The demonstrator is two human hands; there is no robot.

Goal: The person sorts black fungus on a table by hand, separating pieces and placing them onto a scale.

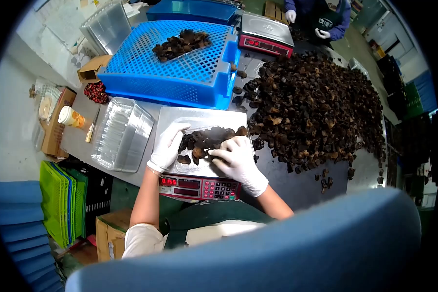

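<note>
A clear plastic tray [186, 168] rests on the metal plate of a red digital scale [199, 187], whose display reads 0.155. Dark brown pieces that look like dried mushrooms [199, 139] lie in the tray. My left hand [166, 148], in a white glove, is at the tray's left side with its fingers stretched out and nothing seen in them. My right hand [236, 160], also gloved, bends over the pieces at the tray's right, its fingers curled down against them. Its palm side is hidden.
To the right spreads a large heap of the same pieces [316, 112]. Stacked clear trays [124, 138] stand left. Behind is an upturned blue crate [155, 82] bearing a filled tray [182, 45]. Beyond are another scale [266, 36] and a co-worker's gloved hands [322, 34].
</note>
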